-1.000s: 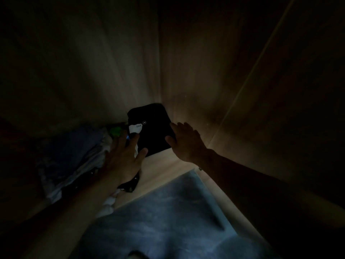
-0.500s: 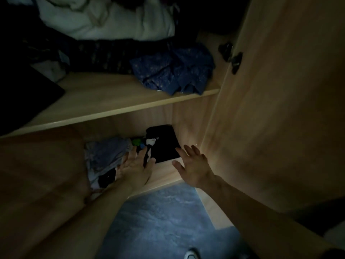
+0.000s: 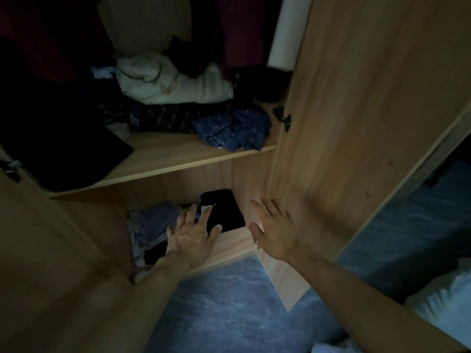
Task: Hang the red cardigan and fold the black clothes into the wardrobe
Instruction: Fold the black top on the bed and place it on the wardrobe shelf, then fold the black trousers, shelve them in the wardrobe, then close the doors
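Since half a second ago the view has lifted and pulled back: more of the upper shelf [image 3: 178,159] and the hanging space above it shows, and both hands have drawn a little out of the bottom compartment, the right one now clear of the black bundle.

Nearest is the blue floor [image 3: 229,301], with the forearms reaching over it toward the wardrobe. The left hand [image 3: 191,235] lies flat, fingers spread apart, gripping nothing; its fingertips rest over the near left edge of the folded black clothes [image 3: 224,212], by a small white label. That looks like a last press to settle the fold, or the start of letting go. The right hand [image 3: 272,233] hangs open too, fingers splayed, holding nothing, just beside the bundle's right edge and near the open door [image 3: 356,123]; whether it brushes the door panel I cannot tell.

The black clothes sit on the bottom shelf [image 3: 229,245], pushed toward the back right corner, probably to keep them apart from the loose greyish pile [image 3: 150,225] on their left. I judge this part of the folding step done or nearly so.

Farther up, the upper shelf carries a blue garment [image 3: 234,128] and a pale bundle [image 3: 173,85]. Behind them dark reddish fabric [image 3: 242,34] hangs, possibly the red cardigan, but the light is too dim to say.
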`<state>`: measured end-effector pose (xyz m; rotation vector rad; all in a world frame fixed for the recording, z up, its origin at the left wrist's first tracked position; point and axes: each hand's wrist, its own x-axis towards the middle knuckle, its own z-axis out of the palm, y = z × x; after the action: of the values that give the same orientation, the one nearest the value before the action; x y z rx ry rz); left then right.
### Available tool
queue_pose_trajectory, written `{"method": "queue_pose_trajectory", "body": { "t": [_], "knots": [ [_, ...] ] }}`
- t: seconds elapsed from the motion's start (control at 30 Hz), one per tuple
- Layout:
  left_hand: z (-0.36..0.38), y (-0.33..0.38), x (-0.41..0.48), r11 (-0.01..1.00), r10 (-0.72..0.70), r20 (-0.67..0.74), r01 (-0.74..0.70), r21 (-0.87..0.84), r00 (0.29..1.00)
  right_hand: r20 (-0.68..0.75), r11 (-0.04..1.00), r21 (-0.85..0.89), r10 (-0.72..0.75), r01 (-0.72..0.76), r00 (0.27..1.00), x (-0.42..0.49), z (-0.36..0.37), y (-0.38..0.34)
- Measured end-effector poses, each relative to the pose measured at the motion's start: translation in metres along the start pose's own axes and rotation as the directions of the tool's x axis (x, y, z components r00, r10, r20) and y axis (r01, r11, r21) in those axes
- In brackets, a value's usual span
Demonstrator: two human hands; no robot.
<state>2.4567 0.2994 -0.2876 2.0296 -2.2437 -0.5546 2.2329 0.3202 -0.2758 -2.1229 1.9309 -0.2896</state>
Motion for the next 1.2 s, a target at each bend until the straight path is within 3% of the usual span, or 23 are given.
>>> {"method": "queue_pose_trajectory", "body": {
  "t": [0.37, 0.57, 0.97, 1.2],
  "knots": [
    [0.009, 0.108, -0.090, 0.996, 0.088, -0.044, -0.087, 0.018, 0.995, -0.093, 0.995, 0.011, -0.101, 0.102, 0.991, -0.118, -0.079, 0.050],
    [0.034, 0.174, -0.138, 0.989, 0.144, -0.002, -0.144, 0.019, 0.990, -0.156, 0.987, 0.138, -0.063, 0.085, 0.986, -0.188, -0.085, 0.105],
    [0.039, 0.276, -0.173, 0.915, 0.404, 0.046, -0.404, -0.004, 0.914, -0.236, 0.978, 0.129, 0.190, -0.163, 0.953, -0.295, -0.143, 0.177],
    [0.051, 0.312, -0.150, 0.774, 0.632, 0.007, -0.632, -0.033, 0.775, -0.349, 0.893, 0.173, 0.451, -0.416, 0.822, -0.371, -0.164, 0.191]
  ]
}}
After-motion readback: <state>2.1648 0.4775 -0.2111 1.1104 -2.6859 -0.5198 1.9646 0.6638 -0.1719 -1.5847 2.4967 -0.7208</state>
